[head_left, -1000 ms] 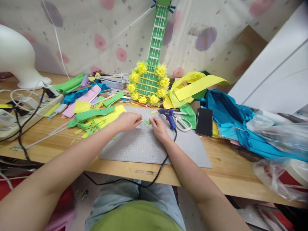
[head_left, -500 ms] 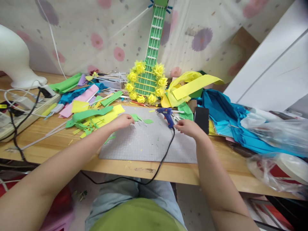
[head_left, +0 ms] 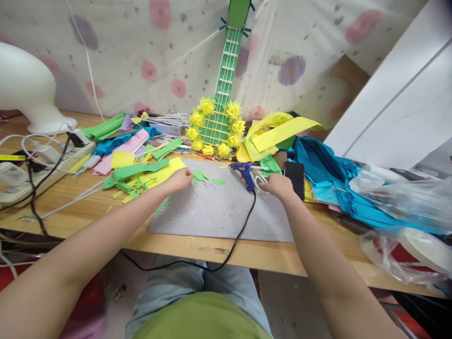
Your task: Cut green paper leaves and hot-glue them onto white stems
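Clear plastic, a bag (head_left: 370, 247) at the right end of the table (head_left: 328, 249), wraps a round white-and-red object (head_left: 420, 252). The right hand (head_left: 278, 184) bends its fingers at the handle of the scissors (head_left: 260, 180), beside the blue glue gun (head_left: 244, 173); whether they grip it cannot be told. The left hand (head_left: 181, 180) has its fingertips together, just left of green paper leaves (head_left: 199, 176) on the grey mat (head_left: 212, 216); anything pinched there is too small to tell.

Both bare arms (head_left: 116, 228) reach forward over the near edge of the tabletop (head_left: 342, 247), well apart. The left hand (head_left: 182, 179) bends its fingers close together; the right hand (head_left: 278, 184) curls its fingers inward.
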